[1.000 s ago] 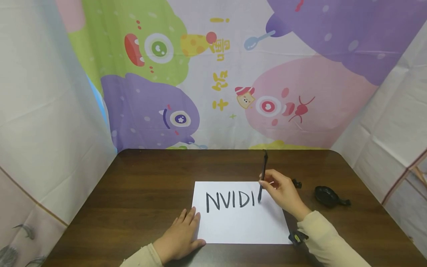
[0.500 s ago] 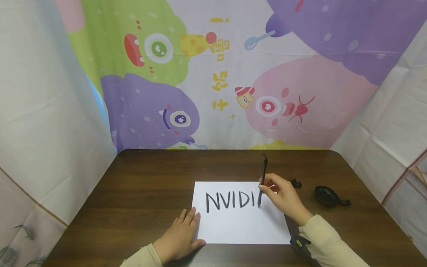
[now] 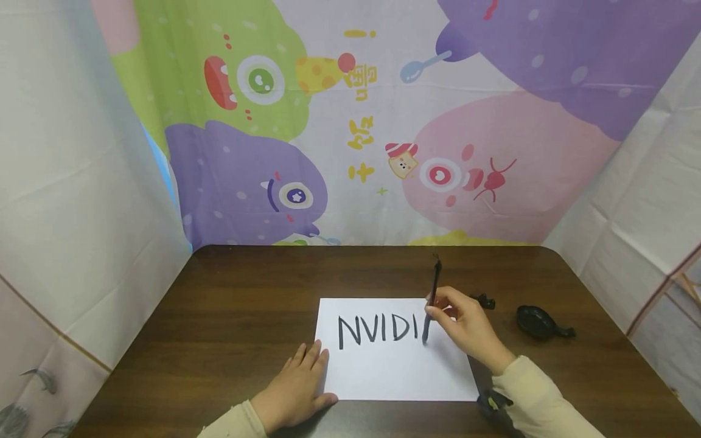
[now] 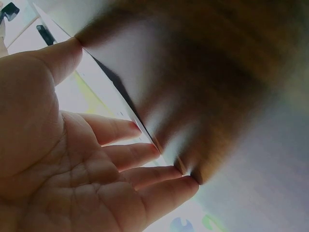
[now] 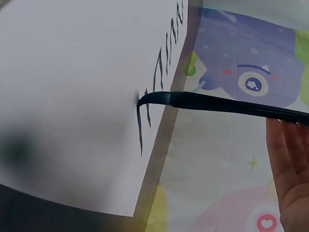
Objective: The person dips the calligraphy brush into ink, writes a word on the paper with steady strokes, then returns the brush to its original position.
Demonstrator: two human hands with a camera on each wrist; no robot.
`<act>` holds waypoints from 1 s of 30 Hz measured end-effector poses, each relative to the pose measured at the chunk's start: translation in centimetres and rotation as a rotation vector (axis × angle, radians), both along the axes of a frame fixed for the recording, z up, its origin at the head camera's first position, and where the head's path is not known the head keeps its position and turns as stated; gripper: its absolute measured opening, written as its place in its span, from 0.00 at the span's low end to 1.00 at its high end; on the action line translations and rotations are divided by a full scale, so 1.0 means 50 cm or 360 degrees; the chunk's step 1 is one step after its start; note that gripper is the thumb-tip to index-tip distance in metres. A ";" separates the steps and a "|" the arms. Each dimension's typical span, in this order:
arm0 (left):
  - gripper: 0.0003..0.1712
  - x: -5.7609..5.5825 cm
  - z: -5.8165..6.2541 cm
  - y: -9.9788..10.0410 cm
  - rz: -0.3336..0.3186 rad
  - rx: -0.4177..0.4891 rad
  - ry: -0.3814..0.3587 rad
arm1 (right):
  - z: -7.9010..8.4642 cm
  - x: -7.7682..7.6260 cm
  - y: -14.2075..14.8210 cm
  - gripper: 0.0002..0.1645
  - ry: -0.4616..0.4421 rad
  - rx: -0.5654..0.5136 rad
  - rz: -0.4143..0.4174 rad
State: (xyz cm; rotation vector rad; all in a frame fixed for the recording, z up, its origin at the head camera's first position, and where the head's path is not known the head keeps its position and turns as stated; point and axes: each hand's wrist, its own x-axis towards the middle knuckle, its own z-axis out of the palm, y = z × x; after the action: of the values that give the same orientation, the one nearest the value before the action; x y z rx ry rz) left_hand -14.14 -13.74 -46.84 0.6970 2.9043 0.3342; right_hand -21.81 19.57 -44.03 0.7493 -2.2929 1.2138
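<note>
A white sheet of paper [image 3: 394, 377] lies on the dark wood table [image 3: 263, 280], bearing the black letters "NVIDI" [image 3: 378, 329]. My right hand [image 3: 465, 322] pinches a black writing brush [image 3: 434, 283] by its handle, nearly upright over the paper's upper right. In the right wrist view the bent bristles of the brush [image 5: 217, 106] touch the paper at one end of a fresh slanting stroke [image 5: 140, 135]. My left hand [image 3: 296, 383] lies flat at the sheet's left edge, fingers extended, fingertips and thumb on the paper [image 4: 91, 72].
Right of the paper sits a small black dish with a handle [image 3: 537, 322]. A small black object [image 3: 486, 301], partly behind my right hand, is probably a brush rest. A cartoon-printed curtain [image 3: 356, 213] hangs behind the table's far edge.
My right hand and the brush have moved slightly toward me, the tip drawing a slanting stroke downward beside the last "I". My left hand and the paper have stayed put.
</note>
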 end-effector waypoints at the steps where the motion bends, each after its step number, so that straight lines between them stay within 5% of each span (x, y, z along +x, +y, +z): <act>1: 0.47 0.000 0.000 0.000 0.0000 0.0002 0.0000 | 0.001 -0.002 0.002 0.14 0.0013 -0.0009 -0.0004; 10: 0.48 -0.002 -0.002 0.000 0.0002 0.0010 -0.0009 | 0.023 -0.031 0.016 0.16 0.0123 -0.0182 0.0000; 30: 0.48 -0.001 0.000 0.000 -0.0005 0.0000 0.0007 | 0.007 -0.074 0.028 0.11 0.0002 -0.0327 -0.0095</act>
State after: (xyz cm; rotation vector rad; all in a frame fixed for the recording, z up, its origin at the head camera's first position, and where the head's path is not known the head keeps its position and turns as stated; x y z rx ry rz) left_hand -14.22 -13.74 -46.84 0.7032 2.9073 0.3330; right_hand -25.51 20.99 -43.66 0.6025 -2.1324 1.3939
